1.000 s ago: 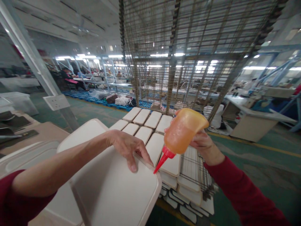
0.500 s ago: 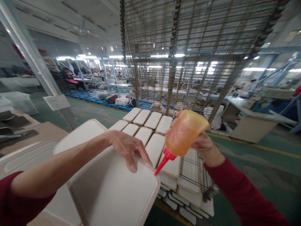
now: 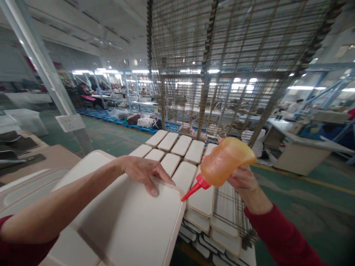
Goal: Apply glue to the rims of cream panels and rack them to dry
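Note:
My left hand (image 3: 146, 173) grips the upper edge of a white panel with rounded corners (image 3: 138, 221), thumb on its near face and fingers behind. The panel is tilted up towards me. In my right hand (image 3: 241, 177) is a squeeze bottle (image 3: 222, 162) of amber liquid, probably glue, tipped downwards. Its red nozzle (image 3: 194, 190) points left, with the tip at the panel's upper right corner, on or right by the edge. Most of the right hand's fingers are hidden behind the bottle.
Smaller white panels (image 3: 183, 177) lie stacked in rows just beyond. Behind them rises a tall wire rack (image 3: 202, 92). More large panels (image 3: 24, 184) rest at left, near a metal post with a socket box (image 3: 69, 122). A person (image 3: 88, 96) sits far back at left.
The nozzle tip has moved along the panel's rim around the corner. The bottle leans over more towards horizontal, and the panel has shifted slightly left.

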A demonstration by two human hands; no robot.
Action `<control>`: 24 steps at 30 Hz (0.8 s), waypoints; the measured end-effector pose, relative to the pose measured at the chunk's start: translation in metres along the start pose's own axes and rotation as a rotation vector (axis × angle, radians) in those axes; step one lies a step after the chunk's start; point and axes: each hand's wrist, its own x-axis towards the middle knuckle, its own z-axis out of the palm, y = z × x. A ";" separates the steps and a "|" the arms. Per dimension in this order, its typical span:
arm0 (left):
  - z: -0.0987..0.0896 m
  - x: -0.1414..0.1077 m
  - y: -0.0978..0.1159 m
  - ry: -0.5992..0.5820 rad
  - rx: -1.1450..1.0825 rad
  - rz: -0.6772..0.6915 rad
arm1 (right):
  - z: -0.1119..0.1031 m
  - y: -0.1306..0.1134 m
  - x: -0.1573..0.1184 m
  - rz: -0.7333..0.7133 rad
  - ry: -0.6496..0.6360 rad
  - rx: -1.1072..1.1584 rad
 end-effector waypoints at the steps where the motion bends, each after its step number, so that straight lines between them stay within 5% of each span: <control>1: -0.001 -0.002 -0.002 0.015 -0.006 0.005 | 0.000 0.001 -0.001 -0.021 0.014 -0.003; 8: -0.003 -0.010 -0.014 0.123 -0.091 0.041 | 0.000 0.008 -0.002 -0.195 0.077 -0.045; 24: -0.007 -0.016 -0.044 0.192 -0.252 0.121 | -0.004 0.028 -0.001 -0.223 0.090 -0.034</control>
